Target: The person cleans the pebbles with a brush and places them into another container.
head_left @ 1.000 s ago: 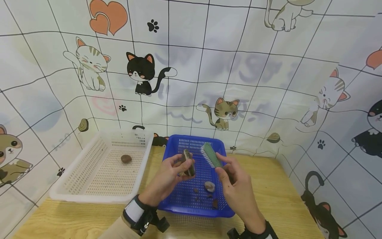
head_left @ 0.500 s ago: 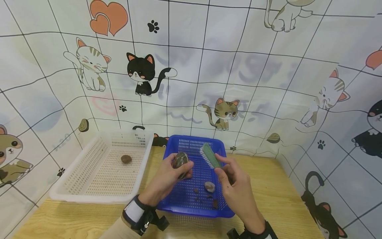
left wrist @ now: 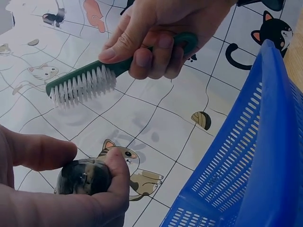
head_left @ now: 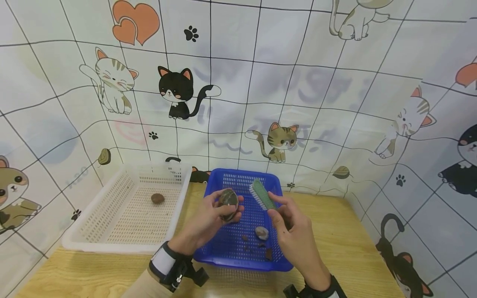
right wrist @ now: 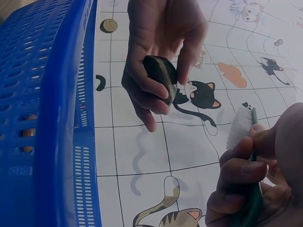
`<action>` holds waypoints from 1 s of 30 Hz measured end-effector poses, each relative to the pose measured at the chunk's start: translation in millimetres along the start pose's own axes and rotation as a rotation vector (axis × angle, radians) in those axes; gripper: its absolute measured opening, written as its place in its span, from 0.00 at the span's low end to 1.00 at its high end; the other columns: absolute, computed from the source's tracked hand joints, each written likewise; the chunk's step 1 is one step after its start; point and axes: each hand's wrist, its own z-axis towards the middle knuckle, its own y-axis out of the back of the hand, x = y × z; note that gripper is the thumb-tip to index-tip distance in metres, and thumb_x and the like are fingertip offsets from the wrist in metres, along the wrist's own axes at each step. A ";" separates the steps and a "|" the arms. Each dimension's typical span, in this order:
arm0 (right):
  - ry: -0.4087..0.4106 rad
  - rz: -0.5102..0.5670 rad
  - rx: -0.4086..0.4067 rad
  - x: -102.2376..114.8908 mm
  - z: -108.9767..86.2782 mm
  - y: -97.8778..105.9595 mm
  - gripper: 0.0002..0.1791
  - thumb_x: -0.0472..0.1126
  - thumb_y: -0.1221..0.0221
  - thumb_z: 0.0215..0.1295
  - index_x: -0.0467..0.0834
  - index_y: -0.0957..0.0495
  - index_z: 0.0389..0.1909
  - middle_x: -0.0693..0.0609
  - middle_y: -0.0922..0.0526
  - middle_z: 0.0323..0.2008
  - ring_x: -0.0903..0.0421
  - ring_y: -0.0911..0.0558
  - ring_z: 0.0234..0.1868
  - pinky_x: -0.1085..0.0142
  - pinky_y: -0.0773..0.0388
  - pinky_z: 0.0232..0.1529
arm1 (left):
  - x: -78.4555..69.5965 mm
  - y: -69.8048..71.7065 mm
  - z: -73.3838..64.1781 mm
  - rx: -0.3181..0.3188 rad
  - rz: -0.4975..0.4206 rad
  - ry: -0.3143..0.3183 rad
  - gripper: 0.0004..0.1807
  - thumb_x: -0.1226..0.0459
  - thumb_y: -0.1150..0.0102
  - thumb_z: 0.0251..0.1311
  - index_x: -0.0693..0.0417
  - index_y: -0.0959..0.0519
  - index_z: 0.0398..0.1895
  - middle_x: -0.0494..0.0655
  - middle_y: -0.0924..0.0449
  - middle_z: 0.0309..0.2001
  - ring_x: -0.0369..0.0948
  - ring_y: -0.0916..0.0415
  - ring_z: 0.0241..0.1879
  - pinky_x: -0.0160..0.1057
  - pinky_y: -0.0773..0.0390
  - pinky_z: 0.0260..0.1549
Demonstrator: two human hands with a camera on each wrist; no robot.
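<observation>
My left hand (head_left: 203,223) holds a dark, pale-veined stone (head_left: 228,198) over the blue basket, with the thumb across its face. The right wrist view shows the stone (right wrist: 158,75) edge-on between thumb and fingers. In my right hand (head_left: 296,236) is a green brush (head_left: 263,193) with white bristles, gripped by its handle. Its bristles (left wrist: 83,86) face toward the stone, with a gap between the two. Below the hands, the blue basket (head_left: 246,265) contains a rounded pinkish-grey stone (head_left: 261,233) and several small brown pieces (head_left: 268,253).
To the left stands a white plastic basket (head_left: 119,247) with one brown stone (head_left: 157,198) inside. Both baskets are on a wooden table (head_left: 331,248). A cat-patterned sheet (head_left: 231,82) hangs behind and along both sides.
The left hand has turned the stone from edge-on to its broad face and shifted it slightly left. The right hand and brush have hardly moved.
</observation>
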 end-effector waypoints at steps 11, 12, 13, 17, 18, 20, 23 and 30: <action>-0.003 -0.009 0.011 -3.5 -0.9 -2.2 0.23 0.31 0.37 0.87 0.45 0.19 0.77 0.60 0.20 0.28 0.70 0.29 0.23 0.71 0.26 0.21 | -1.9 7.0 -0.7 0.145 -0.019 -0.032 0.39 0.74 0.47 0.89 0.65 0.49 0.95 0.69 0.38 0.90 0.45 0.15 0.73 0.39 0.11 0.73; 0.000 -0.009 0.015 -3.8 -0.8 -2.4 0.23 0.31 0.37 0.87 0.45 0.19 0.77 0.60 0.19 0.28 0.71 0.29 0.23 0.71 0.26 0.21 | -1.5 7.3 -0.5 0.154 -0.016 -0.038 0.38 0.74 0.46 0.88 0.65 0.48 0.94 0.68 0.38 0.91 0.46 0.16 0.74 0.39 0.11 0.73; 0.004 -0.010 0.019 -3.9 -0.7 -2.7 0.23 0.31 0.37 0.87 0.45 0.18 0.76 0.60 0.19 0.28 0.71 0.30 0.23 0.71 0.26 0.21 | -1.0 7.3 -0.4 0.159 -0.012 -0.045 0.38 0.74 0.45 0.88 0.65 0.46 0.94 0.67 0.38 0.91 0.47 0.17 0.76 0.40 0.11 0.74; 0.014 -0.004 0.041 -4.3 -0.6 -4.2 0.22 0.31 0.37 0.88 0.44 0.18 0.76 0.61 0.20 0.27 0.72 0.31 0.22 0.71 0.28 0.19 | -0.1 6.4 -0.5 0.160 -0.025 -0.048 0.36 0.74 0.46 0.88 0.66 0.44 0.93 0.66 0.38 0.91 0.54 0.23 0.82 0.42 0.13 0.77; 0.016 0.000 0.047 -4.5 -0.6 -4.5 0.22 0.31 0.37 0.88 0.44 0.18 0.76 0.61 0.20 0.27 0.72 0.31 0.22 0.71 0.28 0.19 | -0.2 6.1 -0.8 0.161 -0.030 -0.047 0.36 0.74 0.47 0.89 0.66 0.45 0.93 0.66 0.39 0.91 0.56 0.24 0.84 0.43 0.14 0.78; 0.014 0.008 0.058 -4.7 -0.9 -4.8 0.21 0.31 0.37 0.88 0.44 0.18 0.76 0.60 0.18 0.27 0.72 0.30 0.22 0.71 0.27 0.19 | 0.0 5.4 -1.0 0.166 -0.042 -0.050 0.36 0.73 0.47 0.89 0.67 0.46 0.93 0.67 0.40 0.91 0.56 0.24 0.84 0.44 0.16 0.80; 0.015 0.014 0.070 -5.0 -1.2 -5.0 0.21 0.31 0.37 0.88 0.44 0.18 0.76 0.59 0.16 0.28 0.72 0.30 0.22 0.71 0.26 0.19 | 0.6 4.9 -0.8 0.186 -0.050 -0.064 0.37 0.70 0.46 0.90 0.69 0.47 0.93 0.69 0.41 0.91 0.50 0.20 0.80 0.44 0.17 0.81; 0.006 0.014 0.079 -3.6 -0.8 -5.3 0.21 0.32 0.38 0.88 0.44 0.18 0.76 0.59 0.15 0.29 0.72 0.29 0.22 0.71 0.26 0.20 | 0.7 1.7 -2.7 0.133 -0.026 -0.036 0.39 0.71 0.48 0.90 0.67 0.52 0.95 0.70 0.33 0.84 0.41 0.14 0.68 0.38 0.12 0.74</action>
